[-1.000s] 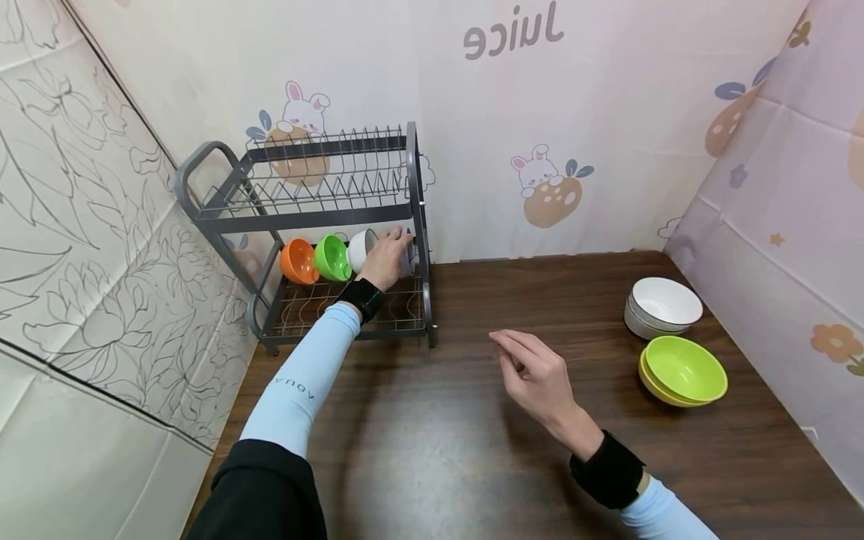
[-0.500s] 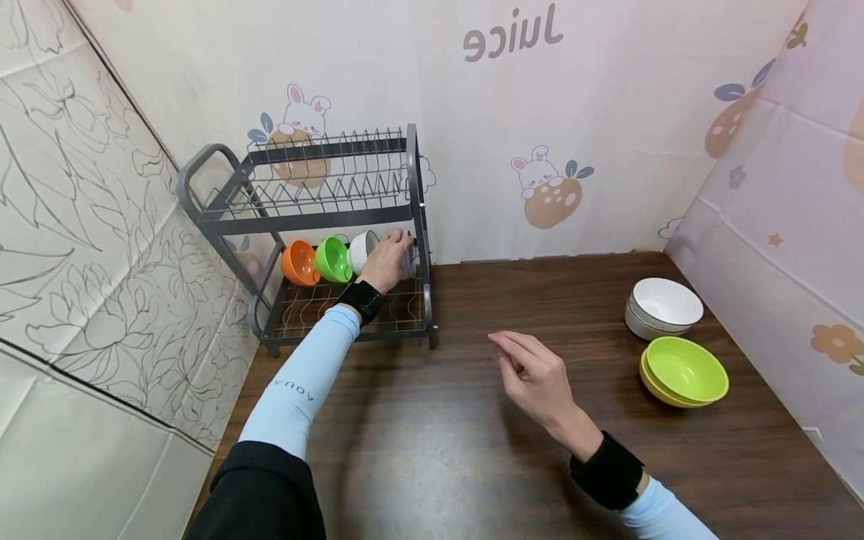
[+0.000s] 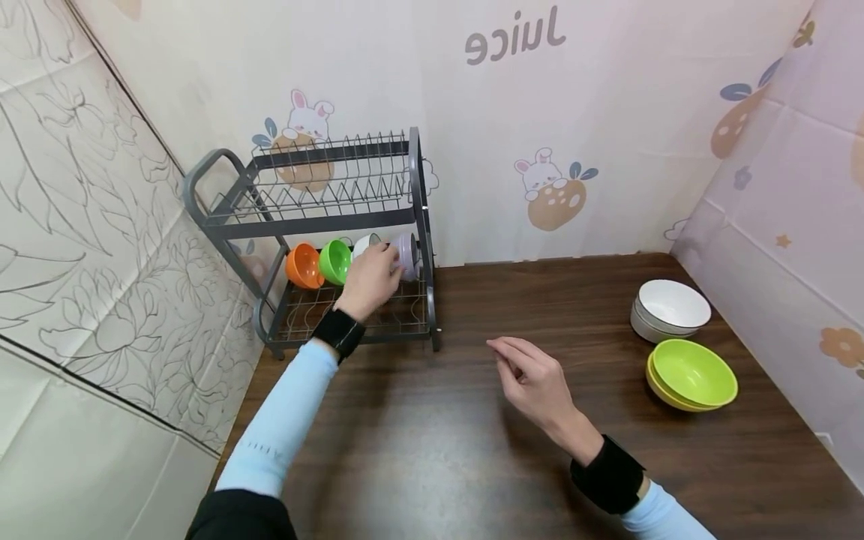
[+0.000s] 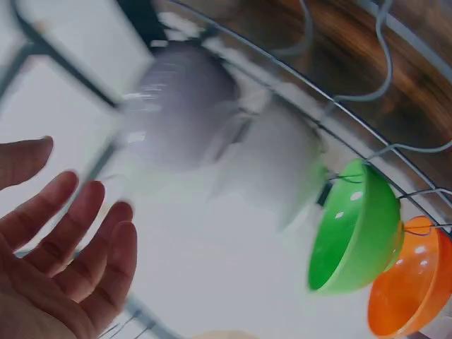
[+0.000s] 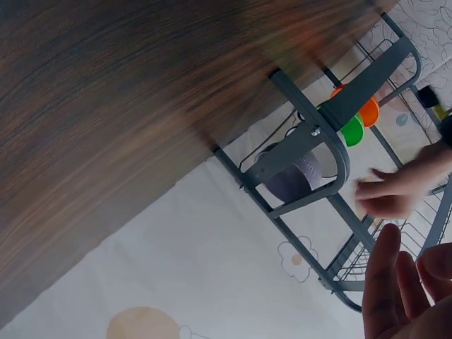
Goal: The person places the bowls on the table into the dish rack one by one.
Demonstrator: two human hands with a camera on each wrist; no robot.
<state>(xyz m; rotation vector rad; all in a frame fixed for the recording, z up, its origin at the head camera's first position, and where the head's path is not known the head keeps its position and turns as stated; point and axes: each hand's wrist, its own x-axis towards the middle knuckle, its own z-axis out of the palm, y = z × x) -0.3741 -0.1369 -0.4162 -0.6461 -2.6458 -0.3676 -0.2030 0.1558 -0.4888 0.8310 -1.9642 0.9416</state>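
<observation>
On the lower tier of a grey two-tier dish rack (image 3: 307, 225), an orange bowl (image 3: 304, 266), a green bowl (image 3: 334, 262), a white bowl (image 3: 364, 245) and a lavender bowl (image 3: 408, 256) stand on edge in a row. My left hand (image 3: 370, 281) is in front of the right end of the row, partly hiding the white bowl. The left wrist view shows its fingers (image 4: 95, 240) loosely bent, with a gap between them and the blurred lavender bowl (image 4: 180, 106). My right hand (image 3: 538, 384) hovers over the table with bent fingers, holding nothing.
Right of my right hand, a white bowl stack (image 3: 670, 307) and a lime-green bowl on a yellow one (image 3: 691, 379) stand on the dark wooden table (image 3: 432, 450). The rack's upper tier (image 3: 331, 176) bears no dishes. Patterned cloth walls (image 3: 472, 112) border the table.
My left hand has let go of the lavender bowl and drawn back down and to the left, leaving the bowl standing in the rack. The right hand has hardly moved.
</observation>
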